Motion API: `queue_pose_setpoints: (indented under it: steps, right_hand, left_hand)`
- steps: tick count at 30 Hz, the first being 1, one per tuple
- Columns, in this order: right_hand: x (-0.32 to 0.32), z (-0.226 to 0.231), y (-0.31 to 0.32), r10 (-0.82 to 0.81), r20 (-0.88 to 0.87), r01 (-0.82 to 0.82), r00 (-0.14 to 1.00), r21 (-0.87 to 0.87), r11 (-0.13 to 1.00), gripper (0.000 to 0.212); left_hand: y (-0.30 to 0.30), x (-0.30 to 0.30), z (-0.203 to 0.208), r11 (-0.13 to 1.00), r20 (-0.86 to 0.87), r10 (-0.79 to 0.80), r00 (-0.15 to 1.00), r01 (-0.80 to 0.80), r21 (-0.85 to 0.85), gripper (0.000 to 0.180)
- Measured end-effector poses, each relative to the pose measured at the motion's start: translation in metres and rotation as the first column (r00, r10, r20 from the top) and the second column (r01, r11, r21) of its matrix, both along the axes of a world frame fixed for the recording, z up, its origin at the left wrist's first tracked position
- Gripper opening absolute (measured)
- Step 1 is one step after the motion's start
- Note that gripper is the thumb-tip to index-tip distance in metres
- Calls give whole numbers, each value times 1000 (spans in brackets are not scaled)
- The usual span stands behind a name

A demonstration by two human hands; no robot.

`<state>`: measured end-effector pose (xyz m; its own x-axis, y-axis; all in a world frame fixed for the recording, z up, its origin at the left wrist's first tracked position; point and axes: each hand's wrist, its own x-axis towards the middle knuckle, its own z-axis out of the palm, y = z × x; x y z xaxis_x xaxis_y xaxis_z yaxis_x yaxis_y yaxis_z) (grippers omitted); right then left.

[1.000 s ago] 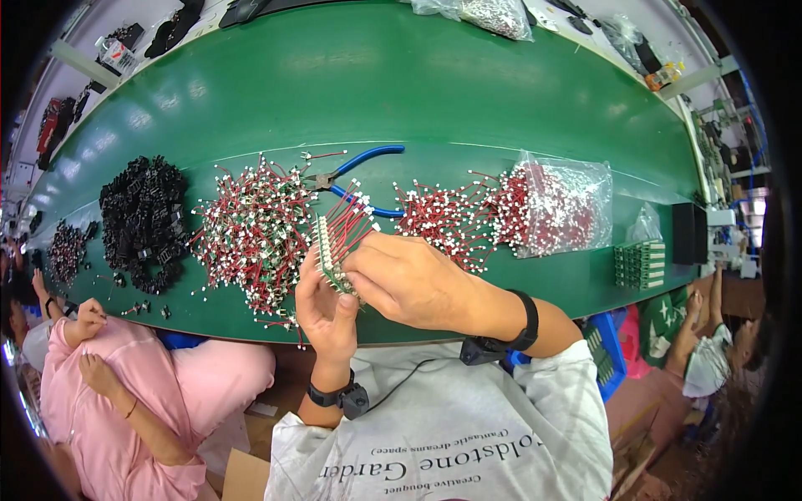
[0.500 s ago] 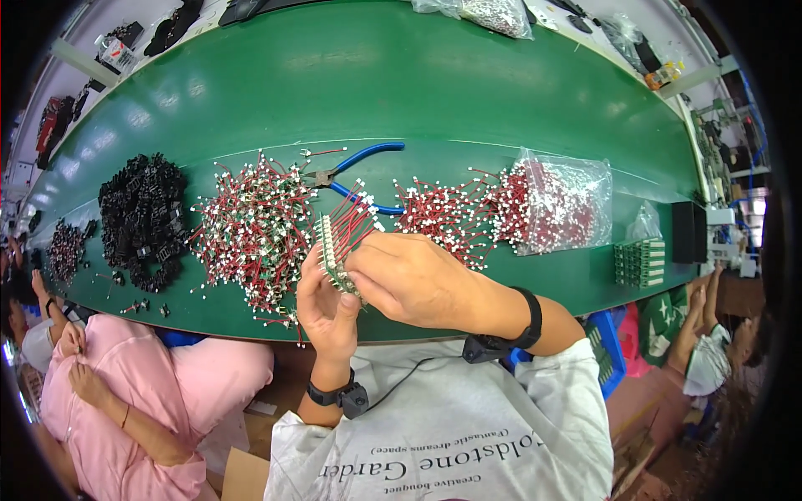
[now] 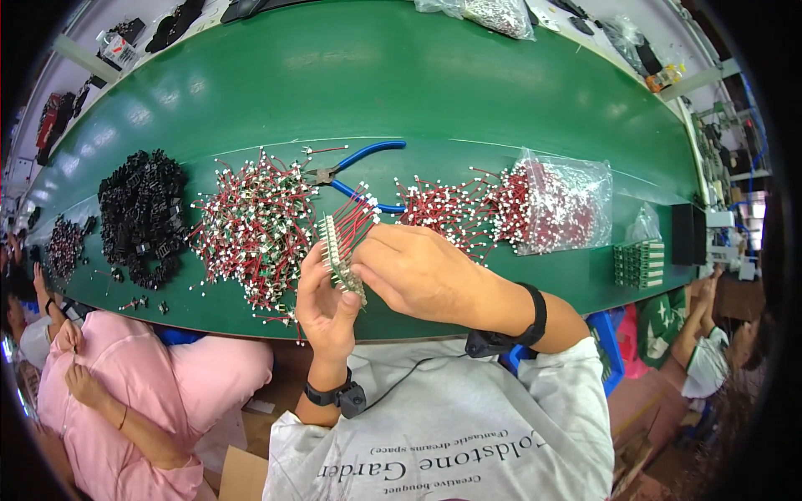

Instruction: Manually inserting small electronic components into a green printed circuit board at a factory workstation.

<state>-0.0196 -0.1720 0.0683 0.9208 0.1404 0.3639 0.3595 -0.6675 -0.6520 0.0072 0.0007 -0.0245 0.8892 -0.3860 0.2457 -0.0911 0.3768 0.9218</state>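
Observation:
My left hand grips a narrow circuit board strip with a row of white connectors along it, held tilted above the front of the table. Red wires with white plug ends stick out from the strip's far side. My right hand is closed against the strip's right side, its fingers pinched together; the fingertips are partly hidden, so what lies in them I cannot make out. Just left of my hands lies a big heap of small boards with red wires and white plugs. Blue-handled pliers rest behind my hands.
Red wires with white plugs lie loose to the right, beside a clear bag of them. Stacked green board strips and a black box stand far right. Black parts are piled left. A co-worker in pink sits at left.
My right hand has shifted slightly right and up along the strip, showing more of the strip's lower end. My left hand keeps its hold, nearly still.

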Motion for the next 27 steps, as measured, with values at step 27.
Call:
queue_pose_setpoints:
  steps: [27]
  right_hand:
    - [4,-14,5,36,-40,-21,999,328,944,12]
  left_hand:
    - [2,-3,-5,998,-93,-15,996,9,-66,48]
